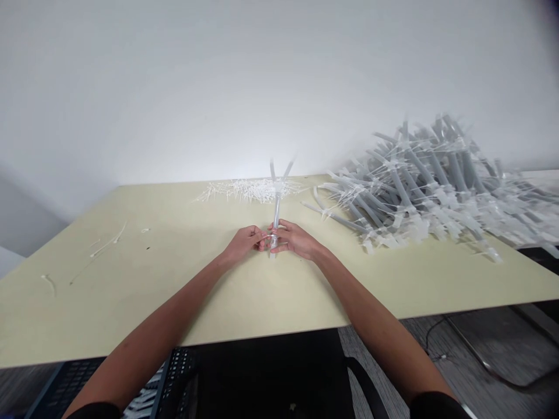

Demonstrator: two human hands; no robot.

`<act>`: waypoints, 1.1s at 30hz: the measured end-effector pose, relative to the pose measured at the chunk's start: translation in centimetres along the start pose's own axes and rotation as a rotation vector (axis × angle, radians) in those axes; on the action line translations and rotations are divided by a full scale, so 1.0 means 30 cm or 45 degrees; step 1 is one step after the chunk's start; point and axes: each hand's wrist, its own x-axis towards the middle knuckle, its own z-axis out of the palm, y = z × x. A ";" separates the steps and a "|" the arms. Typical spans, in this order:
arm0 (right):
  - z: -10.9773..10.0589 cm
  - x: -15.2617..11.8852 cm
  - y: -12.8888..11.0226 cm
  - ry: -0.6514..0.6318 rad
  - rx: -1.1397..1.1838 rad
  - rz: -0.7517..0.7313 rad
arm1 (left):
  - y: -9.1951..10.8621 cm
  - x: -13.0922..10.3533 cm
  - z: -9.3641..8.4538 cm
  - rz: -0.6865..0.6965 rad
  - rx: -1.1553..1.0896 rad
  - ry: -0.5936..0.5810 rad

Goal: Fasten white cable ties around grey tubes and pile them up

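A thin grey tube bundle in clear wrap (276, 210) stands out from between my hands, its top splitting into two prongs. My right hand (293, 237) has its fingers wrapped round the lower part of the bundle. Close against it on the left, my left hand (248, 241) pinches a thin white strip at the bundle's lower part, near the right fingertips. The strip's exact path round the bundle is too small to make out.
Behind the hands lies a heap of white zip ties (255, 190). A large pile of wrapped grey tubes (419, 180) covers the table's right side. Loose ties (105, 247) lie on the left of the yellowish table (174, 201). Below the front edge is a dark crate (177, 364).
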 end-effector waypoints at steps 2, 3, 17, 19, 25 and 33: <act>0.000 -0.001 0.000 -0.011 0.002 0.011 | 0.000 -0.002 -0.001 0.000 0.004 -0.001; 0.001 -0.002 -0.001 -0.018 0.002 0.017 | 0.000 -0.003 -0.002 -0.003 0.001 -0.004; 0.007 0.000 0.000 -0.009 -0.041 0.070 | 0.000 -0.001 0.002 -0.026 0.017 -0.024; 0.005 0.002 0.003 -0.001 -0.061 0.065 | 0.001 -0.002 0.001 -0.025 0.049 -0.025; 0.004 0.005 0.004 0.011 -0.094 0.055 | 0.000 0.003 -0.003 -0.022 0.160 -0.007; 0.003 0.004 0.014 -0.041 -0.169 -0.009 | 0.010 -0.008 -0.002 0.016 0.243 -0.022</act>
